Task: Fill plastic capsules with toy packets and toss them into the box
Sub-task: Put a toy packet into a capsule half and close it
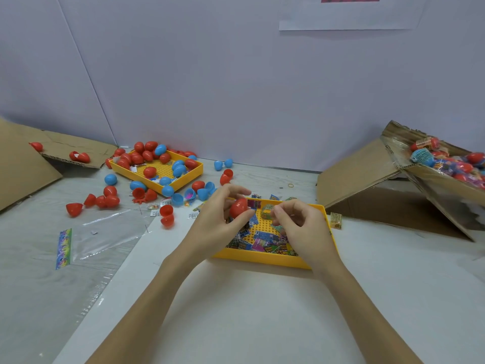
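A red capsule [238, 207] is gripped between the thumb and curled fingers of the left hand [221, 222], above the far left corner of the near yellow tray [262, 260], which is taken here as the landmark. The right hand [301, 227] is held over the tray's right half, its fingers curled with the tips drawn together; whether a packet is pinched there cannot be told. Toy packets [262, 243] are heaped in the tray, partly hidden under both hands. In front of the tray, open white tabletop [262, 311] is crossed only by the two forearms. To the tray's right, a tilted cardboard box [433, 179] holding filled capsules is cut off by the frame edge. Behind and left of the tray, loose red and blue capsules are scattered around a second yellow tray [183, 177]. A clear plastic bag [105, 237] lies left of the landmark tray.
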The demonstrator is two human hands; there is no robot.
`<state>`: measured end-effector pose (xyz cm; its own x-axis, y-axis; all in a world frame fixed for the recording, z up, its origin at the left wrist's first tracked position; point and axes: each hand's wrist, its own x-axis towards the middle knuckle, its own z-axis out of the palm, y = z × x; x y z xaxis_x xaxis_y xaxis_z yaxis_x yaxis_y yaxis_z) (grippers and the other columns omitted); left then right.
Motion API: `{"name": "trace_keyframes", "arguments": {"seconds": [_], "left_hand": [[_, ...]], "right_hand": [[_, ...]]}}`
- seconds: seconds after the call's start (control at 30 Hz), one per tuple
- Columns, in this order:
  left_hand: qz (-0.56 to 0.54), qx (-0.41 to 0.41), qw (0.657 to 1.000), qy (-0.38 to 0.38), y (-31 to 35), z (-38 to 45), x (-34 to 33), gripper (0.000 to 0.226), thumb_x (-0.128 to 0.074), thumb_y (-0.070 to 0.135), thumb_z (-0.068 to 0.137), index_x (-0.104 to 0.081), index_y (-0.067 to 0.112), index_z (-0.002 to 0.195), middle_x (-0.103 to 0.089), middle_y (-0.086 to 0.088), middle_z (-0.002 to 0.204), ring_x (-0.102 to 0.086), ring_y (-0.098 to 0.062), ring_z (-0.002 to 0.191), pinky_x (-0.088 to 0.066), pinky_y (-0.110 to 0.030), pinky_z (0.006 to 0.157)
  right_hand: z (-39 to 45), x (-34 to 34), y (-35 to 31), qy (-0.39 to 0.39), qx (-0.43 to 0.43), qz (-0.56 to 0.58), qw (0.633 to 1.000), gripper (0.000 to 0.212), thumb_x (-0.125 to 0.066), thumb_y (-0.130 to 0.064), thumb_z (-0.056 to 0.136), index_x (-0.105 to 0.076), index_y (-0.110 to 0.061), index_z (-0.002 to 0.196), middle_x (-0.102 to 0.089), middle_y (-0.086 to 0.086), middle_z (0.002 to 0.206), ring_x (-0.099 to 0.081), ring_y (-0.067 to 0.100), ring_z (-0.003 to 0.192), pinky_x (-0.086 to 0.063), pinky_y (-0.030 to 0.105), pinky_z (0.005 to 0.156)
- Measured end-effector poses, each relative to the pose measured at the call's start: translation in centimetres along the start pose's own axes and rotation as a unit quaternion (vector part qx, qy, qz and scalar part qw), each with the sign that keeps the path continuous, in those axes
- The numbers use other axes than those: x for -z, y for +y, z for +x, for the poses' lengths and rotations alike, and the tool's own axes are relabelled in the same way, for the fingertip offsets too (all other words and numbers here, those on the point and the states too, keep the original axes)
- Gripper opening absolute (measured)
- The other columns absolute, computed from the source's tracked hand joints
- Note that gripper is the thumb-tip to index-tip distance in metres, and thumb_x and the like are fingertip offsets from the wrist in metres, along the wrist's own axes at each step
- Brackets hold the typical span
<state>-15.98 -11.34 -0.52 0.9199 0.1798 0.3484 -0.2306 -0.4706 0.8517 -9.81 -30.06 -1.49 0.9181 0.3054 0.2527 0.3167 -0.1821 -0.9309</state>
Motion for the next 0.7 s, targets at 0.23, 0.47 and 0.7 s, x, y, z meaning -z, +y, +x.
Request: {"name": "trace_keyframes", "arguments": {"seconds": [0.23,0.47,0.7], "left_hand": [[0.015,-0.03,0.997,0.063,0.1,0.0,0.2,0.028,-0.078,0.03,0.089,-0.071,0.024,0.116,-0.073,0.015,0.103,-0.07,-0.007,0.099,-0.056,-0.018,0.084],[0.025,-0.013,0.997,0.069,-0.2,0.1,0.0,0.026,-0.074,0.02,0.093,-0.069,0.027,0.117,-0.071,0.013,0.109,-0.068,-0.004,0.102,-0.058,-0.022,0.089],[0.039,0.005,0.999,0.002,0.1,-0.1,0.0,0.025,-0.055,0.009,0.103,-0.065,0.027,0.118,-0.067,0.017,0.109,-0.064,-0.003,0.104,-0.055,-0.024,0.089]], "right_hand": [[-0.3,-0.2,-0.1,-0.125,0.043,-0.218,0.967,0.012,-0.087,-0.038,0.079,-0.076,-0.032,0.078,-0.069,-0.015,0.071,-0.061,-0.006,0.072,-0.043,0.012,0.059],[0.7,-0.2,-0.1,-0.158,-0.047,-0.259,0.952,0.023,-0.09,-0.043,0.074,-0.07,-0.033,0.08,-0.064,-0.01,0.073,-0.056,0.003,0.063,-0.038,0.015,0.056],[0.3,-0.2,0.1,-0.109,0.006,-0.163,0.981,0.007,-0.076,-0.029,0.092,-0.074,-0.024,0.088,-0.072,-0.01,0.081,-0.067,0.005,0.077,-0.055,0.022,0.069]]}}
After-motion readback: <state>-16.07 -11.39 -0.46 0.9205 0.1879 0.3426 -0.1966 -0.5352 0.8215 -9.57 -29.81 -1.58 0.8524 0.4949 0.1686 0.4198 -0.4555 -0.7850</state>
